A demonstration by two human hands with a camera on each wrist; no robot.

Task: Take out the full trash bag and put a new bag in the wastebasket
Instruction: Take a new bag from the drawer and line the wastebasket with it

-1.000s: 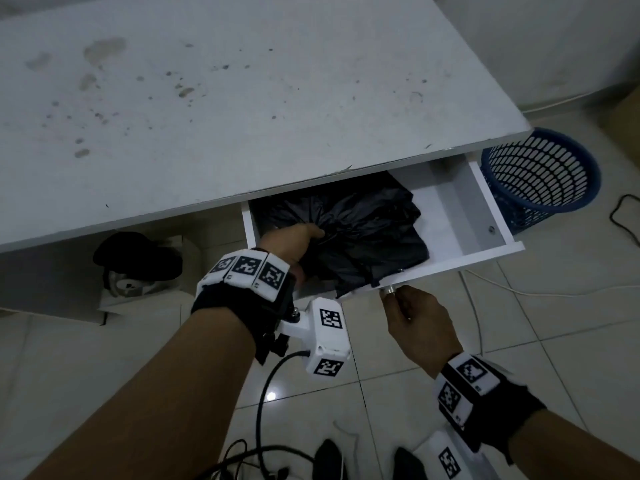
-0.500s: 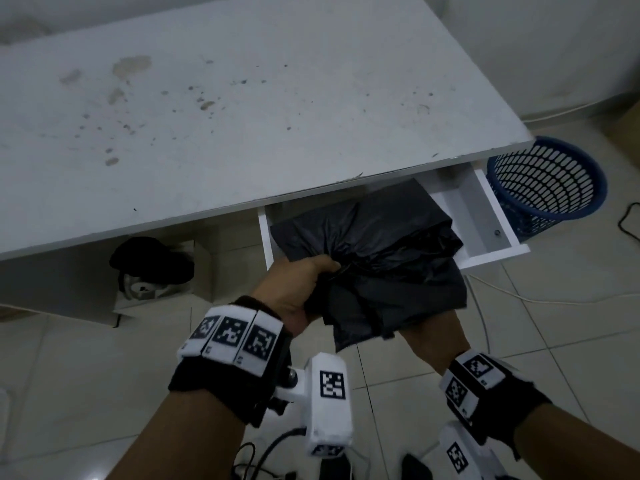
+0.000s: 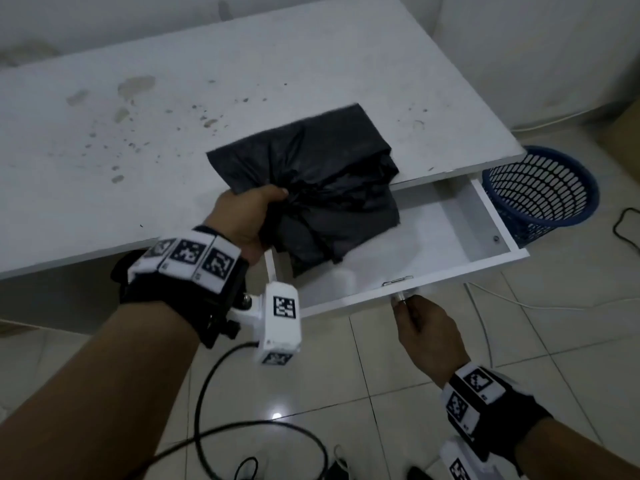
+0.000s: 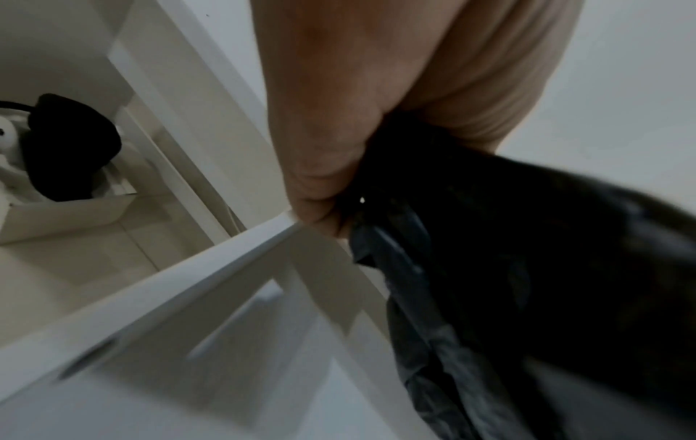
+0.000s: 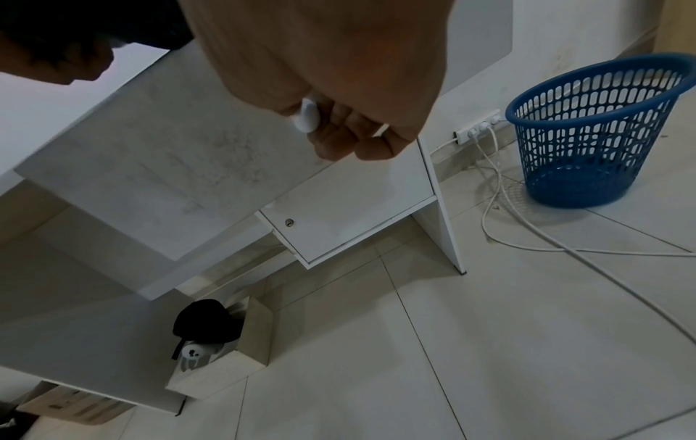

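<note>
Two hands are at work in the head view. The left hand [image 3: 246, 216] has its fingers curled tight round a bunched black trash bag [image 3: 322, 188], held up over the white desk [image 3: 138, 133] and the open drawer [image 3: 408, 244]; the bag's loose folds hang down past that hand toward the drawer's near-left corner. Off to the right of it and lower, the right hand [image 3: 424, 327] pinches the small knob [image 3: 399, 299] on the drawer front. Beyond the right hand, past the drawer's far end, a blue wastebasket [image 3: 540, 192] stands on the tiled floor with no liner showing in it. A black cable [image 3: 207, 393] loops on the floor below the left wrist

From the left wrist, the left hand [image 4: 376, 104] shows closed fingers gripping the dark plastic of the bag [image 4: 546, 282], which trails away to the right and down. A white drawer edge [image 4: 158, 279] runs just beneath the knuckles

From the right wrist, the right hand [image 5: 339, 89] curls its fingers round the white knob [image 5: 307, 116]. The wastebasket [image 5: 587, 137] sits upright well to the right of that hand, beside a wall socket strip [image 5: 478, 128] with white cords running from it
</note>
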